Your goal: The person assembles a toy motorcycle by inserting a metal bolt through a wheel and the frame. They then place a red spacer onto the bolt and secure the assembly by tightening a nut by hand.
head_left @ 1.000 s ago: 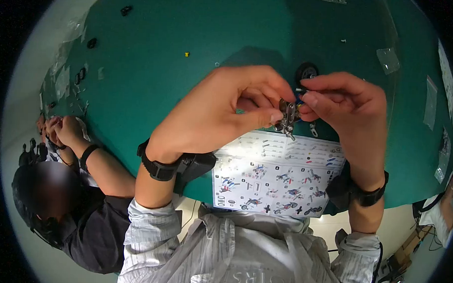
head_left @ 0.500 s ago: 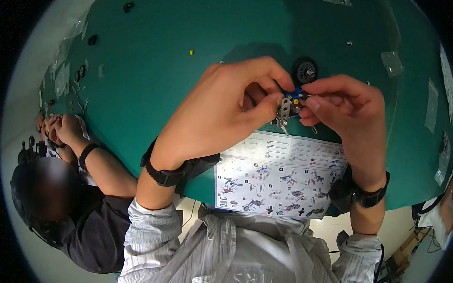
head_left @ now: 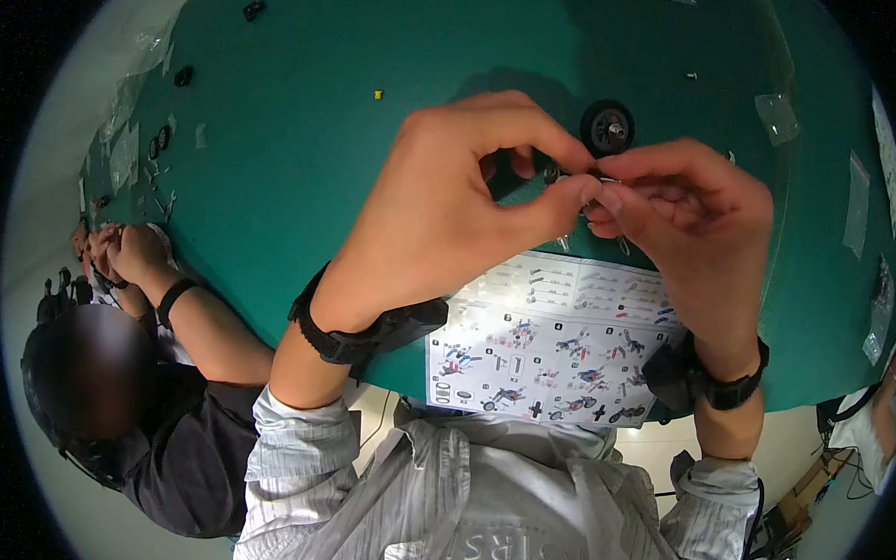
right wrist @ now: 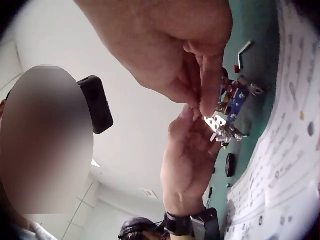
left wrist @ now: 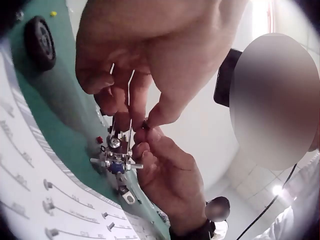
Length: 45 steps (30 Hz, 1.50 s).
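The left hand (head_left: 471, 182) holds a metal-and-blue assembly (left wrist: 116, 162) of perforated strips and bolts, with its fingers curled at the strips. Thumb and index finger of the right hand (head_left: 693, 195) pinch a tiny dark part (left wrist: 145, 123), its shape unclear, right against the left fingertips. From the right wrist side, the assembly (right wrist: 235, 107) shows a blue piece and silver strips below the right hand (right wrist: 185, 55), the left hand (right wrist: 187, 162) beyond. In the head view the fingers cover most of the assembly.
A black wheel (head_left: 607, 128) lies just beyond the hands. Under them is a printed instruction sheet (head_left: 543, 372). A yellow piece (head_left: 378, 95), a small screw (head_left: 691, 76) and plastic bags (head_left: 776, 119) lie farther out. Another person (head_left: 157, 408) sits at the left.
Both hands have shifted slightly away from the body, and their fingertips have come together. The assembly has turned and is now largely hidden behind the fingers in the head view.
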Motion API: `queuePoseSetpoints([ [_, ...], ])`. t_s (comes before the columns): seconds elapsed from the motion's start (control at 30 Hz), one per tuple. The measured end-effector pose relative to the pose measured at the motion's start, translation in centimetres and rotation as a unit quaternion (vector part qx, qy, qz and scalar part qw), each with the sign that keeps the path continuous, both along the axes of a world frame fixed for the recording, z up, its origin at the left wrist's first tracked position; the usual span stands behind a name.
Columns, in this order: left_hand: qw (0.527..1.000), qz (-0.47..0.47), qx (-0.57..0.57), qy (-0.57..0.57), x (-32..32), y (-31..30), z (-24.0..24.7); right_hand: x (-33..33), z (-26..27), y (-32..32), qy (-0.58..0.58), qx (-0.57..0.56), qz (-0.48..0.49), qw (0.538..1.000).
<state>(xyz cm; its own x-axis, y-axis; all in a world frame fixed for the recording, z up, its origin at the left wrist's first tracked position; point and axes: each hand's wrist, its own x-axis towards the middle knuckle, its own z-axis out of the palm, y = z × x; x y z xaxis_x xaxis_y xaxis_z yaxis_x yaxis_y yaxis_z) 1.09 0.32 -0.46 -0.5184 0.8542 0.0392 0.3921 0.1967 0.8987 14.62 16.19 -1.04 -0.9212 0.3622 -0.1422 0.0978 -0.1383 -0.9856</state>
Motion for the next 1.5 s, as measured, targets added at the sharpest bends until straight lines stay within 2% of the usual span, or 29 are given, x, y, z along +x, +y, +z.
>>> queuePoseSetpoints([
  [0.17, 0.999, -0.001, 0.037, -0.037, -0.5, -0.2, 0.4, -0.2, 0.0, 0.1, 0.029, 0.02, -0.016, 0.999],
  [0.2, 0.999, 0.003, 0.026, -0.036, -0.5, -0.3, 0.9, -0.2, 0.4, 0.1, 0.011, 0.022, -0.028, 0.999],
  [0.3, 0.999, -0.003, 0.033, -0.014, -1.1, -0.5, 0.6, -0.3, 0.3, 0.4, 0.052, 0.014, -0.042, 0.998],
  [0.4, 1.0, -0.002, 0.006, -0.013, -1.3, -0.6, 1.0, -0.3, 0.2, 0.3, 0.058, 0.023, -0.035, 0.997],
  [0.6, 0.995, -0.021, 0.07, -0.07, -0.9, -0.4, 0.2, -0.3, 0.7, 0.1, 0.056, 0.005, -0.02, 0.998],
  [0.7, 0.997, -0.015, 0.045, -0.067, -0.6, -0.4, 1.0, -0.2, 0.3, 0.3, 0.098, -0.004, -0.013, 0.995],
  [0.93, 0.996, 0.03, -0.028, 0.079, -2.0, -0.9, 1.0, -0.4, 0.8, 0.4, 0.03, 0.001, -0.047, 0.998],
  [1.13, 0.997, -0.033, -0.048, 0.057, -2.3, -0.9, 0.5, -0.3, 1.1, -0.1, -0.037, 0.074, -0.001, 0.997],
  [1.2, 0.998, -0.027, -0.042, 0.05, -2.3, -0.8, 0.6, -0.4, 1.0, -0.2, -0.045, 0.097, 0.01, 0.994],
  [1.43, 0.997, -0.065, 0.0, 0.04, -2.3, -0.6, -0.8, -0.2, 0.4, -0.6, -0.039, 0.12, 0.023, 0.992],
  [1.5, 0.998, -0.056, -0.011, 0.006, -2.2, -0.7, -0.9, -0.1, 0.5, -0.7, -0.035, 0.139, 0.026, 0.989],
])
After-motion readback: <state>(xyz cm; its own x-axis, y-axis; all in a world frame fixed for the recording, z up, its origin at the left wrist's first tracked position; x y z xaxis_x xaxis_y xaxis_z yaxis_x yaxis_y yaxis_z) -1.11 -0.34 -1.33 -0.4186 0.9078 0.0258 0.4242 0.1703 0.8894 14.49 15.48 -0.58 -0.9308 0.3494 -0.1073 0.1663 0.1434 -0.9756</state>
